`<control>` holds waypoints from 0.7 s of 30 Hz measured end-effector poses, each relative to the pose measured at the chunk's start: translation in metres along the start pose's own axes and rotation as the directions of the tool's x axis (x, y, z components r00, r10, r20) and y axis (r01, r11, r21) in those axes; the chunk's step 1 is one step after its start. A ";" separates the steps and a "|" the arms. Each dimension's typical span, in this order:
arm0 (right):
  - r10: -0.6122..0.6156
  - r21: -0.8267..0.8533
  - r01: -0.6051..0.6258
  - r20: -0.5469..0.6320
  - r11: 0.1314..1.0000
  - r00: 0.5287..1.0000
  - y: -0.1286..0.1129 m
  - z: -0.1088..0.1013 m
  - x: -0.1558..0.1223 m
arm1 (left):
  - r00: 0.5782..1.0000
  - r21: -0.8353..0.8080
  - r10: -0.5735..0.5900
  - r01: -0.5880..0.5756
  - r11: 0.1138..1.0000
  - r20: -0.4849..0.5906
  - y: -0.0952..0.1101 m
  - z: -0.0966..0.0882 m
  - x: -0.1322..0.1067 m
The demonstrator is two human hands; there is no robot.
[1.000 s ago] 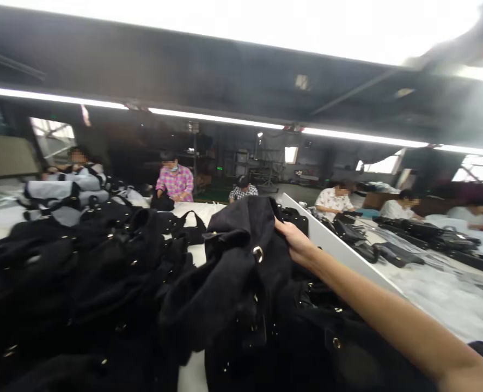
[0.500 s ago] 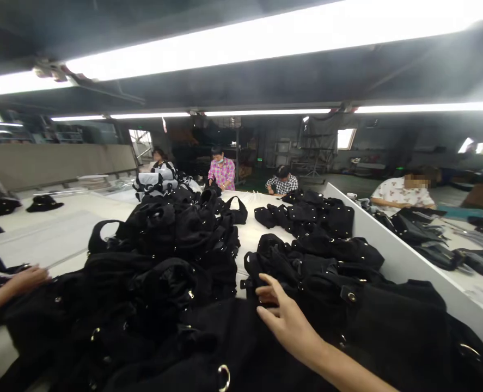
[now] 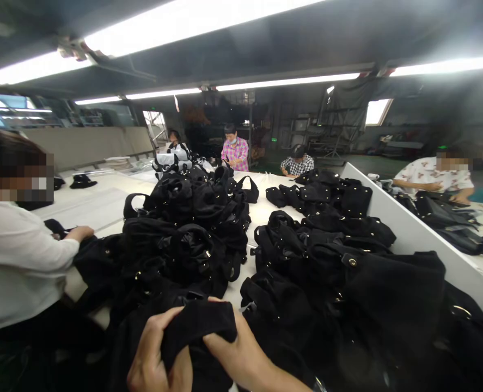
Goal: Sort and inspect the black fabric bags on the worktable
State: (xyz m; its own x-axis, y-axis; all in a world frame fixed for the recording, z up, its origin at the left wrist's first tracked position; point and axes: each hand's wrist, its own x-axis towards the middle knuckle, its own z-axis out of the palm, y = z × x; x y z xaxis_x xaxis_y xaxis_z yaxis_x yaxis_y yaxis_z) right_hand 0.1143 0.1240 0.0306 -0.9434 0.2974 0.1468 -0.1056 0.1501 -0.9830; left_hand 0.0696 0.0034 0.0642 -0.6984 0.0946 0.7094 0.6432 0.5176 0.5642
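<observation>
Near the bottom edge, the left hand (image 3: 153, 359) and right hand (image 3: 235, 354) both grip a black fabric bag (image 3: 198, 326). Heaps of black bags (image 3: 192, 218) cover the white desk (image 3: 98, 207). At the left, a co-worker in a white sleeve (image 3: 20, 261) touches another bag.

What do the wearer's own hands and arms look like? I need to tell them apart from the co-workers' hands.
Both are bare: no gloves and no rings that show. The left hand is cut off at the wrist by the picture's edge, so no sleeve shows. The right hand leads into a forearm with no sleeve; a dark band, perhaps a watch, sits at the bottom edge.
</observation>
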 end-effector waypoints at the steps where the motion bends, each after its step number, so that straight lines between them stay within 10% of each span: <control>1: -0.006 -0.034 0.003 -0.065 0.999 0.998 0.004 0.000 0.001 | 1.000 -0.011 0.009 -0.008 1.000 0.014 -0.002 0.000 0.000; 7: 0.030 -0.513 -0.113 -0.167 0.851 0.986 0.026 -0.014 0.011 | 0.999 0.121 0.023 -0.019 0.993 -0.033 -0.039 -0.002 0.001; 14: -0.194 -0.461 0.021 -0.330 0.887 0.924 0.037 -0.042 0.008 | 1.000 0.339 -0.007 0.015 0.941 -0.026 -0.087 -0.014 -0.008; 18: -0.149 -0.337 0.016 -0.374 0.941 0.916 0.054 -0.046 -0.003 | 0.971 0.159 0.007 -0.046 0.986 0.240 -0.072 -0.010 -0.022; 21: -0.018 -0.192 -0.056 -0.362 0.980 0.932 0.063 -0.050 -0.013 | 0.797 0.006 -0.153 0.184 0.983 0.585 -0.056 -0.002 -0.029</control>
State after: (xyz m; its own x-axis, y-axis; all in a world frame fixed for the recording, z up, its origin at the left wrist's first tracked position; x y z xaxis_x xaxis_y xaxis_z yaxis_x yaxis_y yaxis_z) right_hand 0.1359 0.1764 -0.0278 -0.7632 0.6161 0.1947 0.0094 0.3119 -0.9501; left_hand 0.0543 -0.0299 0.0134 -0.8381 0.4937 0.2320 0.5018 0.5309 0.6829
